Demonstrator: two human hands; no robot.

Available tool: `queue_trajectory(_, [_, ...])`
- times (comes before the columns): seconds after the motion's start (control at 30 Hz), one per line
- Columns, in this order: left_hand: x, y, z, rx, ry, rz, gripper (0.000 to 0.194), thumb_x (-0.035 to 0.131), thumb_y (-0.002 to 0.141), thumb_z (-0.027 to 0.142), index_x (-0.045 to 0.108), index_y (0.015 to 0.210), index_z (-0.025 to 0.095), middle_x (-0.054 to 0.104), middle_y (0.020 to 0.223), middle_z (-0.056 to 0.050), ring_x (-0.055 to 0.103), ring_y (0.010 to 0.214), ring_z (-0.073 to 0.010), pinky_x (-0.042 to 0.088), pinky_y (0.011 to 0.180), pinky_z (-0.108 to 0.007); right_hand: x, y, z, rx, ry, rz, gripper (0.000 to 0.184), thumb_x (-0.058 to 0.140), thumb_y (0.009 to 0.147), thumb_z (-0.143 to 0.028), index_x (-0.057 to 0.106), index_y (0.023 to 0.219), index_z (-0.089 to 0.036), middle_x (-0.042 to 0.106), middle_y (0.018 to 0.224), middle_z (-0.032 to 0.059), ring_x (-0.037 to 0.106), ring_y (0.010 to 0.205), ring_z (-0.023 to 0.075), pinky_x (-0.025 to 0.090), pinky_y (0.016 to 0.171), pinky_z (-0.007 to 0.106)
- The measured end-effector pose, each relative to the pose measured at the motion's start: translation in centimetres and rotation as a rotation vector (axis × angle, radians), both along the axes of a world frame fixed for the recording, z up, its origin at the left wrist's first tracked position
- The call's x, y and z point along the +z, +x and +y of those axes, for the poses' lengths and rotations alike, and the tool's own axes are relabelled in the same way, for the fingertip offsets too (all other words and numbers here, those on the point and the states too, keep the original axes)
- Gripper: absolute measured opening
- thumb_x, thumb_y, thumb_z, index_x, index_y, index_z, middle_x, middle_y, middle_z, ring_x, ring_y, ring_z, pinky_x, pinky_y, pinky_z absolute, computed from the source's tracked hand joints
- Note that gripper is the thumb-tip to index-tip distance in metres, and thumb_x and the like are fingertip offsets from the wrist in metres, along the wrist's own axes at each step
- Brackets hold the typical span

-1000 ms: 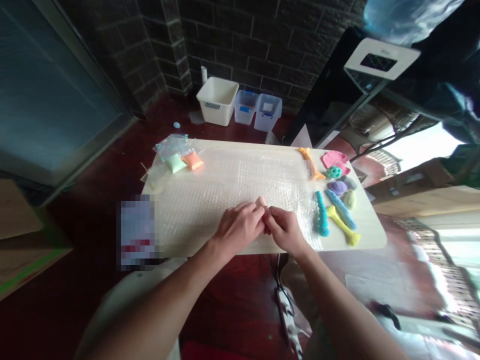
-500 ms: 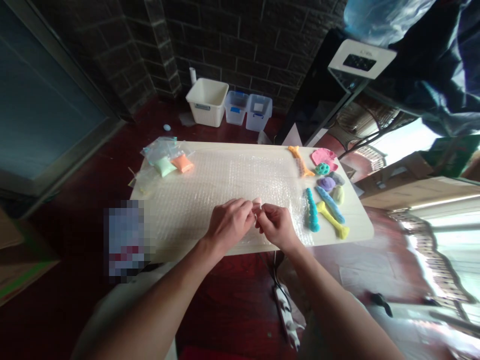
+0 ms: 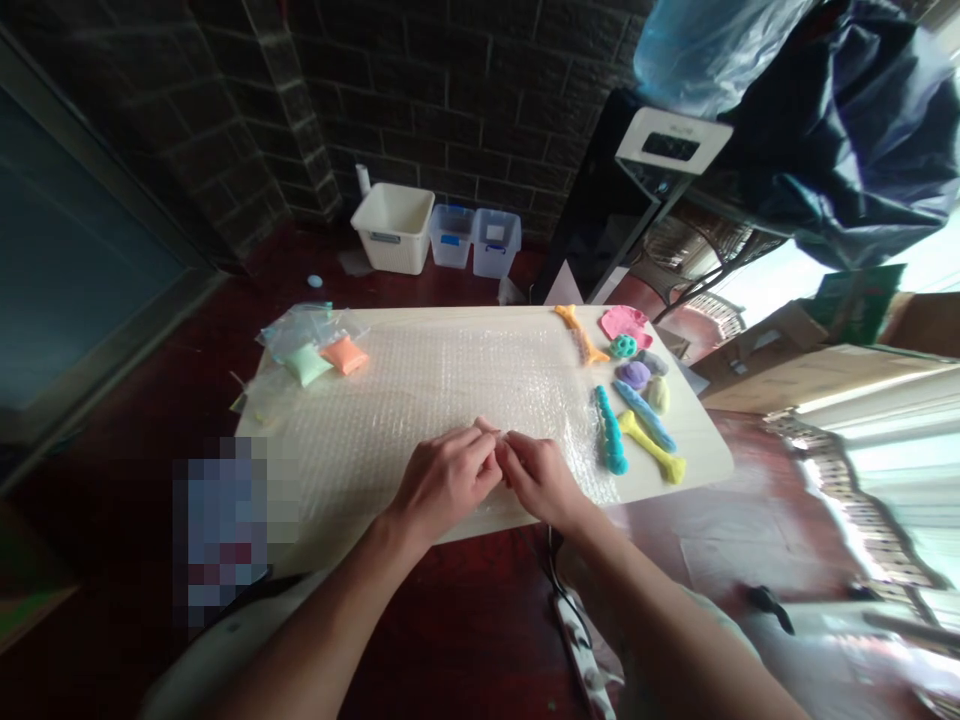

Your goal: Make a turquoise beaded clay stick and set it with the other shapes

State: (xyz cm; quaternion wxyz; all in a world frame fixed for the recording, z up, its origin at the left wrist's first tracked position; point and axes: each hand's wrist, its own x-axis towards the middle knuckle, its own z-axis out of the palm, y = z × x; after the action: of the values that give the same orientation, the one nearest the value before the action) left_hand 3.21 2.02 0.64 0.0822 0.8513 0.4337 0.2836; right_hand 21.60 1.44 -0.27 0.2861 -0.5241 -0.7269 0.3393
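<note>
My left hand [image 3: 450,468] and my right hand [image 3: 538,472] meet over the front part of the table, fingers closed and pinched together. Whatever they grip between the fingertips is small and mostly hidden; I cannot make out its kind. Beneath them, a sheet of bubble wrap [image 3: 420,390] covers much of the pale tabletop [image 3: 697,455]. Nearest my right hand lies a teal knobbly clay strip [image 3: 610,430]. Beside it are a yellow bone-shaped clay piece [image 3: 651,448] and a blue clay roll [image 3: 646,414].
Farther right lie an orange clay bone [image 3: 580,335], a pink clay piece [image 3: 624,322], a teal openwork ball [image 3: 623,346] and a purple lump [image 3: 634,375]. Green [image 3: 306,365] and orange packets [image 3: 345,355] lie at left. A white basket [image 3: 396,235] stands behind the table.
The view has shifted, so the table sits slightly lower and farther left. My hands have drawn closer together, and the pale pinkish bit seen between their fingertips is now mostly hidden.
</note>
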Motion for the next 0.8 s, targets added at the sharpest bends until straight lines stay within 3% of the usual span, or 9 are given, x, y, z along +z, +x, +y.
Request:
queue_trajectory(0.07, [-0.1,0.1,0.1,0.058,0.023,0.007,0.02,0.056,0.094,0.012,0.066,0.079,0.021,0.069,0.072,0.0,0.065,0.066,-0.0164,0.042,0.06,-0.03,0.0,-0.1,0.0,-0.016,0.009,-0.019,0.031,0.048,0.101,-0.028,0.053,0.071,-0.021,0.062,0.06,-0.0001,0.053,0.053,0.0116,0.033,0.056,0.025])
queue_trajectory(0.2, [-0.1,0.2,0.3,0.169,0.054,0.056,0.031,0.056,0.096,0.017,0.056,0.066,0.022,0.063,0.063,0.001,0.059,0.058,-0.0164,0.038,0.056,-0.032,0.1,-0.3,0.1,-0.113,0.055,-0.039,0.035,0.058,0.094,-0.028,0.045,0.062,-0.023,0.052,0.051,-0.0008,0.041,0.046,0.0104,0.024,0.053,0.028])
queue_trajectory(0.3, [0.3,0.0,0.5,0.08,0.014,0.026,0.028,0.051,0.098,0.017,0.058,0.071,0.022,0.064,0.07,-0.001,0.062,0.065,-0.0175,0.046,0.063,-0.032,0.2,0.0,0.4,-0.113,0.029,0.0,0.035,0.061,0.09,-0.028,0.045,0.06,-0.022,0.051,0.05,-0.0011,0.042,0.046,0.01,0.025,0.052,0.027])
queue_trajectory(0.4, [0.6,-0.7,0.6,-0.081,-0.085,-0.078,0.007,0.061,0.092,0.02,0.065,0.098,0.02,0.071,0.104,-0.008,0.068,0.099,-0.0241,0.055,0.09,-0.039,0.5,0.9,0.5,-0.047,-0.076,0.091,0.03,0.056,0.091,-0.026,0.052,0.061,-0.021,0.059,0.052,-0.0004,0.053,0.048,0.0112,0.034,0.051,0.023])
queue_trajectory(0.47, [0.7,-1.2,0.6,-0.148,-0.141,-0.137,0.043,0.073,0.086,0.024,0.061,0.127,0.018,0.064,0.135,-0.015,0.06,0.128,-0.0308,0.051,0.108,-0.047,0.7,1.5,0.4,0.013,-0.176,0.164,0.029,0.05,0.092,-0.025,0.056,0.064,-0.021,0.064,0.054,-0.0002,0.058,0.048,0.0121,0.04,0.05,0.022])
queue_trajectory(0.53, [0.5,-1.4,0.6,-0.214,-0.208,-0.165,0.068,0.081,0.084,0.031,0.052,0.145,0.019,0.057,0.148,-0.016,0.053,0.139,-0.0324,0.047,0.116,-0.049,0.9,1.9,0.2,0.076,-0.274,0.23,0.029,0.049,0.092,-0.025,0.058,0.066,-0.02,0.066,0.055,0.0003,0.06,0.048,0.0124,0.045,0.049,0.022])
queue_trajectory(0.63, [0.1,-1.4,0.7,-0.295,-0.364,-0.232,0.06,0.082,0.088,0.041,0.058,0.14,0.023,0.07,0.131,-0.009,0.065,0.121,-0.0257,0.054,0.104,-0.041,1.0,2.3,0.1,0.119,-0.362,0.303,0.03,0.05,0.092,-0.029,0.059,0.065,-0.019,0.066,0.056,0.0011,0.059,0.048,0.0118,0.048,0.05,0.022])
queue_trajectory(0.7, [-0.1,-1.2,0.8,-0.288,-0.43,-0.284,0.05,0.083,0.087,0.042,0.066,0.129,0.022,0.074,0.115,-0.006,0.07,0.105,-0.0224,0.056,0.093,-0.036,1.0,2.4,0.2,0.113,-0.383,0.333,0.032,0.052,0.092,-0.031,0.059,0.063,-0.019,0.065,0.055,0.0007,0.058,0.047,0.0112,0.047,0.05,0.022])
queue_trajectory(0.8, [-0.3,-0.9,0.9,-0.249,-0.454,-0.315,0.043,0.087,0.083,0.04,0.071,0.118,0.022,0.075,0.108,-0.005,0.071,0.098,-0.0222,0.055,0.087,-0.035,0.9,2.7,0.5,0.101,-0.39,0.355,0.033,0.054,0.092,-0.032,0.058,0.062,-0.019,0.063,0.053,0.0,0.057,0.047,0.0109,0.045,0.048,0.021])
